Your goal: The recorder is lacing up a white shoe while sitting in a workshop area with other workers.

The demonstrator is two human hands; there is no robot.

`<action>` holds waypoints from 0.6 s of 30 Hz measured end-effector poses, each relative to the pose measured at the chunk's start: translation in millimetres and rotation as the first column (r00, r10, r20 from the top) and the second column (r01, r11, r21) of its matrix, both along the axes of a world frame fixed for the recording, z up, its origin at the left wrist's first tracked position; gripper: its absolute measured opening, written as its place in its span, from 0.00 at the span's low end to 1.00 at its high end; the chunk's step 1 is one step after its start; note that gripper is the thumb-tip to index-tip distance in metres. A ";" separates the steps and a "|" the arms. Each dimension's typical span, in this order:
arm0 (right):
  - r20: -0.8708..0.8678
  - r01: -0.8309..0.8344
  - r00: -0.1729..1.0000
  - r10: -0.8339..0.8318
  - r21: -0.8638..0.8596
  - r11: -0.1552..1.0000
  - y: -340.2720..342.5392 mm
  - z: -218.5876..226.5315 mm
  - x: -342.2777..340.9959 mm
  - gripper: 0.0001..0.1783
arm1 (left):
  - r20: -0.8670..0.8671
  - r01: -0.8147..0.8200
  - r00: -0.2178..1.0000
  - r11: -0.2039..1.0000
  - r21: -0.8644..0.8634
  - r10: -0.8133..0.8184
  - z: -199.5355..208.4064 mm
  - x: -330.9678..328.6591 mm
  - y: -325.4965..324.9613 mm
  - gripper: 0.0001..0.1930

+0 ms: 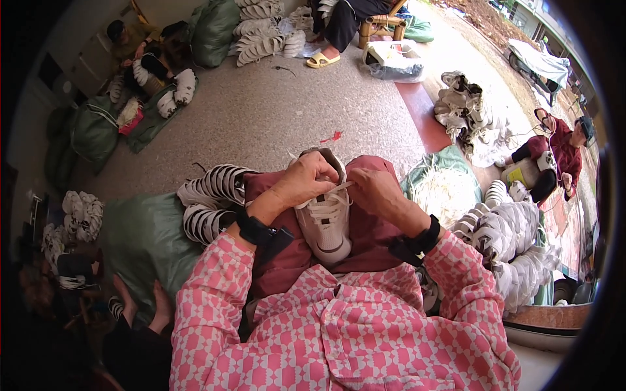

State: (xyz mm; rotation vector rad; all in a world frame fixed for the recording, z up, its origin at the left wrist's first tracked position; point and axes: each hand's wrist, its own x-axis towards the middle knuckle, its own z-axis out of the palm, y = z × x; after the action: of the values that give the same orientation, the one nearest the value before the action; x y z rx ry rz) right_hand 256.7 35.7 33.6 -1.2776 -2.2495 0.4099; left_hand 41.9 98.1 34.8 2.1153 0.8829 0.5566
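White shoe (324, 221) sits on the lap, toe toward the body. Left hand (304, 180) grips its collar, fingers curled; right hand (375, 189) pinches a lace (340, 188) at the top eyelets.

both my forearms come up from the lower edge in pink checked sleeves, black bands on the wrists. my left hand (306, 179) is curled, fingers (326, 174) bent down; my right hand (378, 190) pinches inward beside it.

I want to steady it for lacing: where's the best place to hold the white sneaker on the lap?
Probably the white sneaker at its heel end, from the left: it lies toe toward the body, sole down, and the left hand already cups the collar, leaving the laces free for the right hand.
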 end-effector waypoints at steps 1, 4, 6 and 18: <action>-0.015 0.016 1.000 -0.016 0.012 1.000 -0.6 -0.1 -1.7 0.07 | -0.001 -0.004 1.000 1.000 0.002 0.004 -0.1 1.2 -0.6 0.11; 0.003 0.077 0.997 -0.078 0.070 0.995 -8.5 -3.0 -5.6 0.07 | -0.162 -0.011 0.986 0.976 0.217 0.047 3.4 7.8 -5.8 0.08; 0.044 0.151 0.987 -0.157 0.104 0.983 -5.8 -11.5 -8.2 0.08 | -0.266 0.005 0.961 0.956 0.293 0.077 2.5 13.4 -9.0 0.07; -0.029 0.275 0.961 -0.275 0.021 0.961 -16.8 -16.0 -21.6 0.11 | -0.237 0.076 0.971 0.937 0.340 0.007 -20.0 9.6 16.4 0.12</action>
State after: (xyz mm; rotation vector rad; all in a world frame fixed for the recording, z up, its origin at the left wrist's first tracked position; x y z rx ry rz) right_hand 235.1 18.9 17.6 -1.5361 -2.0102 0.2917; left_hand 51.5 114.5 14.8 2.5551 0.9277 0.4759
